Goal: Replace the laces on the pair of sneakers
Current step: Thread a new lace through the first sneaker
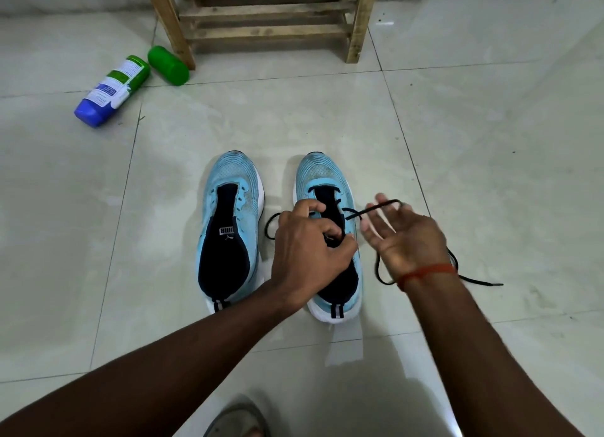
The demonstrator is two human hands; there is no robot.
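The two light blue sneakers are standing side by side on the tiled floor [490, 109], toes pointing away from the person. The left sneaker [233, 175] is lying open without any lace. The left hand [307, 250] is reaching over the right sneaker [322, 175] and covering its middle part; its fingers are curling tightly on the tongue area and gripping the shoe there, though what exactly they are pinching is hidden. A black lace [372, 209] is crossing the lowest eyelets and running out to the right hand [405, 237], which is turning palm up with fingers spread and nearly straight, the lace hanging over them. The rest of the lace is looping on the floor under a wrist wearing a red thread [425, 271].

Further away, a bottle with a blue cap [111, 86] is lying on its side beside a green cylinder [168, 65], near the leg of a wooden rack [261, 15]. A grey sandal [238, 417] is showing at the bottom edge.
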